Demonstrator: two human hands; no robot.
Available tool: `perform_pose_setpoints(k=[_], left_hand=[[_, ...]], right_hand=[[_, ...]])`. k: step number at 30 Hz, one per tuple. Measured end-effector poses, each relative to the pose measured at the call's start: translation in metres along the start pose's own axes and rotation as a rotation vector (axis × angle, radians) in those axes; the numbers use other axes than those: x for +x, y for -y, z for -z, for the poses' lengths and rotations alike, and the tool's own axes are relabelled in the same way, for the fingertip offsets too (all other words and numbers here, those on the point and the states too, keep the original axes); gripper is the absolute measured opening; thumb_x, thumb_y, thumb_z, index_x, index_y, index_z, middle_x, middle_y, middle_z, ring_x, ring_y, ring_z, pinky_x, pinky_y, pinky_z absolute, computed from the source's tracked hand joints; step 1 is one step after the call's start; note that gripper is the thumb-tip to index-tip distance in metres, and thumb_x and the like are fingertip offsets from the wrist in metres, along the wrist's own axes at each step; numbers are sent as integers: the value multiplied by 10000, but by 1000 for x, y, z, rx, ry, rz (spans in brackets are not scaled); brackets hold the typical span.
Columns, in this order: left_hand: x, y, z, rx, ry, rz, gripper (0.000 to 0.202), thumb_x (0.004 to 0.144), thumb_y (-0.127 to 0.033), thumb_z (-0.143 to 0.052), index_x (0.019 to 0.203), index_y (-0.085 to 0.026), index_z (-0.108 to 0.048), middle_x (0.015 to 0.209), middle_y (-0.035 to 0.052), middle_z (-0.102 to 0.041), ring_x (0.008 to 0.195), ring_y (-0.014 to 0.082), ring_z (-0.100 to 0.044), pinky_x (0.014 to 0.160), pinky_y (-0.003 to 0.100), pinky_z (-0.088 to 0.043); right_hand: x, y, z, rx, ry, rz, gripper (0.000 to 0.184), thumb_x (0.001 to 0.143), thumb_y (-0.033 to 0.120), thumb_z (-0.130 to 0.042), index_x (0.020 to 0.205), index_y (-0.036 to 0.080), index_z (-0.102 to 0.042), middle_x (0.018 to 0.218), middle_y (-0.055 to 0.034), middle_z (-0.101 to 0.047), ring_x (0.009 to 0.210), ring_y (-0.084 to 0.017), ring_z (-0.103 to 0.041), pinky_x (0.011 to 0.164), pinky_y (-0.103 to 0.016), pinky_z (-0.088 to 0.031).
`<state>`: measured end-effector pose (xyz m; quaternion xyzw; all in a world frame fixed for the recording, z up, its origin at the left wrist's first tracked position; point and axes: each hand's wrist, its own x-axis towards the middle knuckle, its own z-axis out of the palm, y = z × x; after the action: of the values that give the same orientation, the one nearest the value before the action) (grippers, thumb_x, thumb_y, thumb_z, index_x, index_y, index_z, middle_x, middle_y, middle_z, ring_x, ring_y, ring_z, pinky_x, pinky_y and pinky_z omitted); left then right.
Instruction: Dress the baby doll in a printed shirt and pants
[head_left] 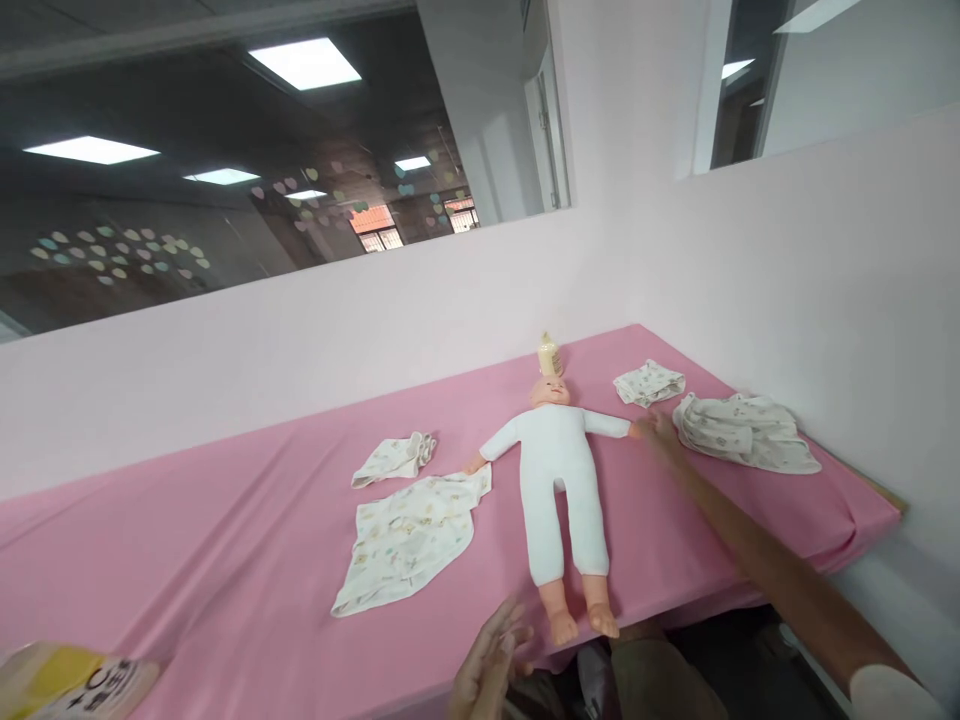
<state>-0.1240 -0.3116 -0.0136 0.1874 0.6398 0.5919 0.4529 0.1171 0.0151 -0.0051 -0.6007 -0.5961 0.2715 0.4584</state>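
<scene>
Doll (559,480) flat on back, mid pink tabletop (225,560), arms spread. Right hand (658,432) stretched out, fingers loose, touching doll's wrist, gripping nothing. Left hand (491,665) open, hovering near doll's feet, empty. Bottle (550,355) just behind doll's head. Crumpled garment (746,430) right of doll, folded cloth (649,383) behind it. Printed cloth (409,540) left of doll, small folded piece (394,460) beyond.

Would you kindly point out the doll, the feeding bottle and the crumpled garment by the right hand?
doll (559,455): head view, on its white torso.
feeding bottle (550,356): head view, on its body.
crumpled garment (742,430): head view, on its middle.
</scene>
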Motion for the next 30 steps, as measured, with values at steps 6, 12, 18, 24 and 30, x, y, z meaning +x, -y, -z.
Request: perform_pose_setpoints(k=[6, 12, 18, 24, 30], left_hand=[[3, 1, -4, 51, 52, -35, 686, 628, -657, -740, 1135, -197, -698, 1120, 136, -699, 1087, 310, -629, 889, 369, -522], [29, -25, 17, 351, -12, -213, 641, 763, -645, -612, 1224, -200, -630, 1289, 125, -622, 1190, 309, -576, 995, 414, -469], [104, -92, 29, 785, -251, -456, 554, 888, -507, -424, 1317, -171, -526, 1365, 151, -538, 1207, 285, -546, 969, 406, -472], [183, -101, 36, 1446, -354, -396, 541, 854, -384, -510, 1318, -106, -493, 1315, 241, -532, 1256, 417, -454, 981, 592, -377], [202, -82, 64, 1400, -522, -513, 239, 878, -283, -420, 896, -125, -599, 877, 200, -628, 1004, 377, -599, 888, 516, -421]], right_hand=[[-20, -43, -13, -152, -59, 162, 279, 848, 382, -420, 978, 169, -545, 1058, -150, -602, 1043, -280, -512, 951, -413, -401], [-18, -57, -22, -255, -58, 293, 280, 843, 418, -389, 909, 180, -521, 1009, -149, -598, 973, -281, -524, 909, -442, -421], [-13, -69, -28, -288, -100, 326, 283, 840, 424, -385, 884, 183, -527, 957, -132, -604, 950, -277, -524, 887, -441, -425], [-10, -72, -28, -318, -81, 316, 269, 849, 420, -385, 860, 187, -519, 935, -120, -595, 915, -260, -521, 862, -416, -427], [-10, -69, -29, -361, -50, 297, 279, 849, 414, -378, 887, 179, -526, 969, -136, -602, 960, -273, -527, 894, -424, -416]])
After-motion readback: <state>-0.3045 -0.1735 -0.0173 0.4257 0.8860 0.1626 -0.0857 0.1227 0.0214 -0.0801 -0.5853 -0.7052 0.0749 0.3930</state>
